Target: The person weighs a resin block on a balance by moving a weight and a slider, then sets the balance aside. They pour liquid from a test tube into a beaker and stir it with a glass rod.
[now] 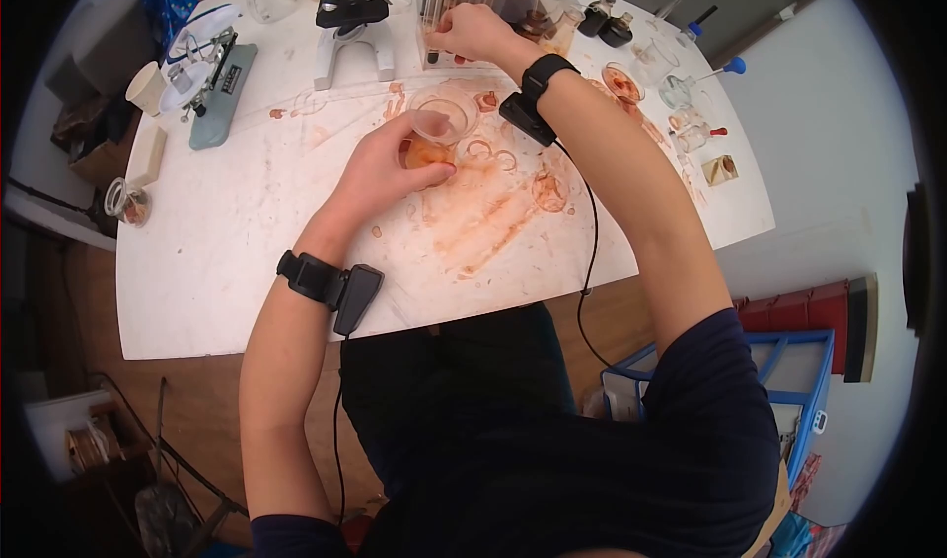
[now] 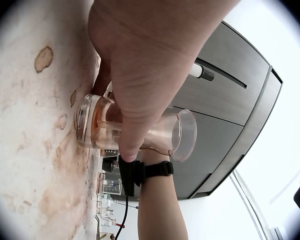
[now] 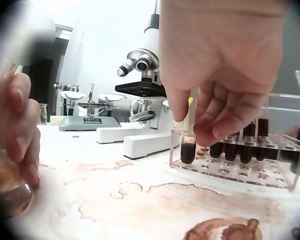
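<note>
The left hand [image 1: 380, 168] is curled round a clear glass vessel [image 1: 444, 114] with a wide flared rim and a little orange-brown liquid at its bottom; in the left wrist view the vessel [image 2: 106, 131] is close to the tabletop. The right hand [image 3: 222, 75] pinches a test tube [image 3: 188, 150] of dark liquid at the near end of a clear rack [image 3: 290, 172]. Several other tubes with dark liquid stand in that rack, partly behind the fingers. From above, the right hand [image 1: 478, 35] covers part of the rack.
Behind the left hand stands a white microscope [image 1: 355, 40], with a balance [image 1: 222, 89] to its left. Dark bottles [image 1: 617, 30], a dish of reddish matter [image 1: 621, 82] and glassware [image 1: 679, 89] are at the right. Reddish-brown stains mark the white table [image 1: 247, 292].
</note>
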The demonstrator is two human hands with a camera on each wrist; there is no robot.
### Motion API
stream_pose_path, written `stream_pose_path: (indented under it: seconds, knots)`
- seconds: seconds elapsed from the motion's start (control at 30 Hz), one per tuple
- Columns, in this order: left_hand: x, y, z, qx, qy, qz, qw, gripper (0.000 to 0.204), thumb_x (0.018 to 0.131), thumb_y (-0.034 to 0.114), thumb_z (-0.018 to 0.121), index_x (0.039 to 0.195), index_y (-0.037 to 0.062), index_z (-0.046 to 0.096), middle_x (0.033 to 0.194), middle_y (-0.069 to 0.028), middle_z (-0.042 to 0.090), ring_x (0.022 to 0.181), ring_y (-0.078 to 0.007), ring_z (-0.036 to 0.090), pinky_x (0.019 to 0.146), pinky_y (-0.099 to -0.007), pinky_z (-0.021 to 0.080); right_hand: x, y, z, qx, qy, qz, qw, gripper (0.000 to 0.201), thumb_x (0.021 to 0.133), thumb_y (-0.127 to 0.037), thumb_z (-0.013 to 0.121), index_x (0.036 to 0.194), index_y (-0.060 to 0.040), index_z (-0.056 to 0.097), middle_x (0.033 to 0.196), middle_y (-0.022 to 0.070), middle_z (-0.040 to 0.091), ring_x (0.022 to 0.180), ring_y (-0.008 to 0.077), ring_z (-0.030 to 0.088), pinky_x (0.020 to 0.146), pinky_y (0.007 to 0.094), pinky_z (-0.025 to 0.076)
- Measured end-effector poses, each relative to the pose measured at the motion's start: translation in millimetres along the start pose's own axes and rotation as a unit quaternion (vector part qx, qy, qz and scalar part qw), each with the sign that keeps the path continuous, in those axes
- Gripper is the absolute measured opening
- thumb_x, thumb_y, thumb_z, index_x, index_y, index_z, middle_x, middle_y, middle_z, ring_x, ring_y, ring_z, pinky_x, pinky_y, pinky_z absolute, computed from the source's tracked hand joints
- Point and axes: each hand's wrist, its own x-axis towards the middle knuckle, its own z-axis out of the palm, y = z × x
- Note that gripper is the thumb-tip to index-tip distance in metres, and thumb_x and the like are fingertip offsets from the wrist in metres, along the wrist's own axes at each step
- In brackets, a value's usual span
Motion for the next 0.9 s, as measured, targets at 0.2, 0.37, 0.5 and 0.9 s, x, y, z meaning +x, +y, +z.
stream_pose_path:
  seconds: [0.2, 0.37, 0.5, 0.9]
  knots:
    - [-0.1, 0.5, -0.3, 0.002, 0.002, 0.003, 1.0, 0.051, 0.077, 0.025, 0.085, 0.121, 0.0063, 0.065, 0.113, -0.0097, 0.07, 0.099, -0.0219, 0.067, 0.091, -0.0322, 0.052, -7.8, -2.7, -4.2, 0.002, 0.027, -0.01, 1.0, 0.041, 0.084, -0.046, 0.069, 0.095, -0.007, 0.076, 0.067, 0.0069, 0.073, 0.071, 0.021, 0.074, 0.078, 0.0345, 0.058]
    - [-0.2, -0.3, -0.2, -0.001, -0.001, -0.001, 1.0, 0.052, 0.077, 0.025, 0.085, 0.122, 0.0063, 0.065, 0.114, -0.0099, 0.07, 0.1, -0.022, 0.067, 0.092, -0.0322, 0.052, -7.8, 4.4, -1.6, 0.055, 0.08, -0.029, 0.995, 0.034, 0.085, -0.04, 0.071, 0.096, -0.008, 0.074, 0.071, 0.0061, 0.073, 0.069, 0.0194, 0.074, 0.073, 0.0332, 0.058]
    - [0.1, -0.6, -0.1, -0.003, 0.0, -0.005, 1.0, 0.053, 0.077, 0.025, 0.085, 0.122, 0.0063, 0.065, 0.115, -0.0102, 0.07, 0.1, -0.0223, 0.067, 0.093, -0.0326, 0.052, -8.5, 2.9, -3.0, 0.093, 0.114, -0.032, 0.989, 0.032, 0.086, -0.038, 0.072, 0.097, -0.0075, 0.074, 0.074, 0.0053, 0.074, 0.068, 0.0187, 0.074, 0.072, 0.0334, 0.058]
    - [-0.2, -0.2, 0.1, -0.013, -0.002, 0.0, 1.0, 0.053, 0.077, 0.024, 0.085, 0.123, 0.0058, 0.064, 0.115, -0.0109, 0.07, 0.103, -0.0227, 0.068, 0.094, -0.033, 0.052, -18.9, -9.5, -24.9, 0.061, 0.221, -0.088, 0.969, 0.039, 0.083, -0.047, 0.076, 0.091, -0.0096, 0.072, 0.083, 0.0076, 0.074, 0.077, 0.0276, 0.072, 0.074, 0.0392, 0.057]
